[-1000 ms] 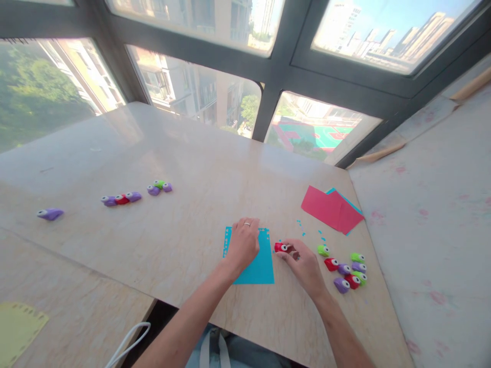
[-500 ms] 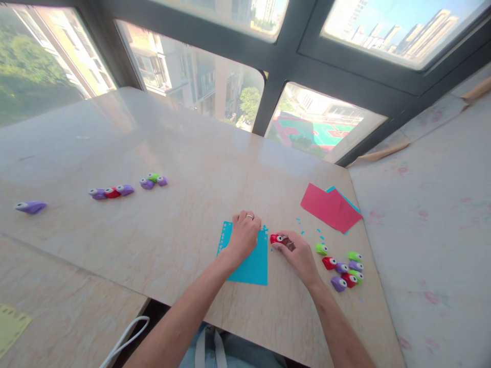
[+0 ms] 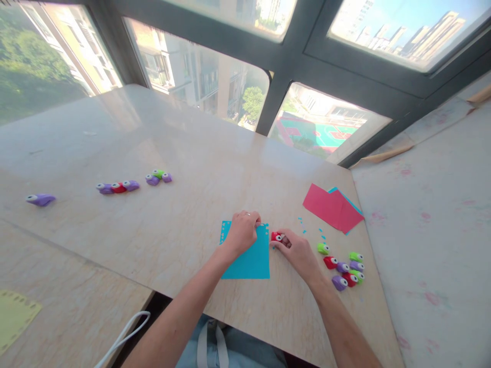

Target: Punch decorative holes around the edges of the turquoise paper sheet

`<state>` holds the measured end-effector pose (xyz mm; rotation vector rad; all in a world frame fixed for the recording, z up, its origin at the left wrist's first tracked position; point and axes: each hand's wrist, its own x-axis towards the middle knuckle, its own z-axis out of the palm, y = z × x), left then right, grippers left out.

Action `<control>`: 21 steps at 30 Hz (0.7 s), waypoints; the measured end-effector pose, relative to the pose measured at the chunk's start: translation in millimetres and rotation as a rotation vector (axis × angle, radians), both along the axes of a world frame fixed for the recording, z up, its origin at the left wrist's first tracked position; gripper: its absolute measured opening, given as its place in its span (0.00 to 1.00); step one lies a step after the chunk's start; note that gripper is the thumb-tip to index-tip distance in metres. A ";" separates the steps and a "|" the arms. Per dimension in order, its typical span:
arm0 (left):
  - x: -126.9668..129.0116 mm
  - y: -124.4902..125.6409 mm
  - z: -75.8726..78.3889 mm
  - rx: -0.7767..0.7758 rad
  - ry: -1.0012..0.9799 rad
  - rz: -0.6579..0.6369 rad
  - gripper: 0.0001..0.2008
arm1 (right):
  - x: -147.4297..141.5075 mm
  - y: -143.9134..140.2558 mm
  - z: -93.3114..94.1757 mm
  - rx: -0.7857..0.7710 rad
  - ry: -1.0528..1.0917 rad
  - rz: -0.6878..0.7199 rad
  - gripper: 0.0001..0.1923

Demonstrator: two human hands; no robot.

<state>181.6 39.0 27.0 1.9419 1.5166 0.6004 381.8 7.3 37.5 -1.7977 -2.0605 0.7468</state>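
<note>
**Hands at a blue sheet on the marble tabletop**

The left hand (image 3: 242, 232) presses flat on a square blue paper sheet (image 3: 247, 258) with punched edges. The right hand (image 3: 297, 253) grips a small red plastic paper punch (image 3: 276, 236) touching the sheet's right edge. The beige marble tabletop (image 3: 184, 214) carries a cluster of red, purple and green punches (image 3: 345, 268) nearby.

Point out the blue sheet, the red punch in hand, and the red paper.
blue sheet (image 3: 251, 263), head view, bare lower middle.
red punch (image 3: 276, 236), head view, its visible front end.
red paper (image 3: 330, 207), head view, centre of top sheet.
</note>
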 end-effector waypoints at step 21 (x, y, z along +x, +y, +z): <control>0.3 -11.3 7.4 0.007 0.163 0.019 0.16 | 3.0 9.7 0.3 0.125 0.077 0.328 0.19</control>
